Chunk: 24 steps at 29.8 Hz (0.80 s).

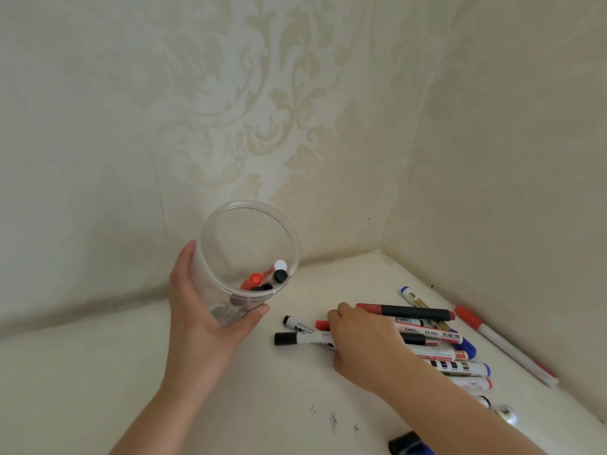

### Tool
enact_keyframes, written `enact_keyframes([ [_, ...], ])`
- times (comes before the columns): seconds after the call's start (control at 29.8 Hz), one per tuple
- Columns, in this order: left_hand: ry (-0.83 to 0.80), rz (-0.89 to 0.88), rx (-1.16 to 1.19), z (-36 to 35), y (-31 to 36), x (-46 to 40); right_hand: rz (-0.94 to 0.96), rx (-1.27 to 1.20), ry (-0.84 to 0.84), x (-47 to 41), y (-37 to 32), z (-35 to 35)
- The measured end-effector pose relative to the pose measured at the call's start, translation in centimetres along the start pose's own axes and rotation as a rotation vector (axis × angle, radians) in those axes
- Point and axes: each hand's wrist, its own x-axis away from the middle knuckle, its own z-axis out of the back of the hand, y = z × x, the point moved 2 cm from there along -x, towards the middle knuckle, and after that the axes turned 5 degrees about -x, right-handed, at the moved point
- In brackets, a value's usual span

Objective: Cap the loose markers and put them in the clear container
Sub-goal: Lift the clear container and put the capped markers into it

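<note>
Several light, stiff, slippery markers [423, 336] lie under my right hand [364, 343], its grip hidden, so I'd pinch mid-barrel while my left hand [203, 310] grips the jar [210, 244].

The walls [295, 110] have cream paper with a curly leaf pattern. They meet in a corner above a pale table [98, 372]. Small dark specks [333, 418] dot the table near the front, and a shiny silver ball [507, 415] lies at the right.
</note>
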Motion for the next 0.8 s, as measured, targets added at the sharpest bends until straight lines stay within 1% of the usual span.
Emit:
enact_keyframes([
  [0.1,-0.004,0.0,-0.001,0.0,0.1,-0.1,0.06,0.05,0.002,-0.8,0.0,0.2],
  [0.2,-0.006,0.004,0.013,0.0,0.1,-0.1,0.15,0.103,0.121,-1.0,0.3,-0.4],
  [0.27,-0.006,0.006,0.033,0.1,0.0,-0.2,0.134,0.127,0.119,-0.7,0.6,0.2],
  [0.3,-0.004,0.003,0.047,0.2,-0.1,-0.2,0.12,0.13,0.15,-0.8,1.1,0.3],
  [0.37,0.001,-0.005,0.067,0.2,-0.1,-0.3,0.068,0.107,0.25,-0.5,2.2,1.2],
  [0.4,0.001,-0.006,0.068,0.1,-0.2,-0.3,0.025,0.05,0.323,-0.1,2.8,2.2],
  [0.47,-0.007,-0.008,0.062,0.1,-0.1,-0.3,-0.087,-0.191,0.522,0.4,4.8,4.1],
  [0.57,-0.036,-0.031,0.041,-0.1,0.3,-0.2,-0.192,-0.731,0.739,1.5,7.3,7.2],
  [0.64,-0.056,-0.046,0.026,-0.3,0.6,0.0,-0.26,-1.136,0.95,2.6,7.8,9.5],
  [0.67,-0.061,-0.055,0.022,-0.5,0.6,0.1,-0.249,-1.326,1.032,3.1,7.6,10.5],
  [0.74,-0.063,-0.072,0.017,-0.7,0.8,0.3,-0.181,-1.647,1.091,3.8,6.2,11.5],
  [0.77,-0.069,-0.075,0.011,-0.8,0.9,0.4,-0.129,-1.738,1.08,4.0,5.0,12.0],
  [0.8,-0.075,-0.077,0.005,-0.8,1.0,0.5,-0.082,-1.761,1.049,4.0,3.8,12.2],
])
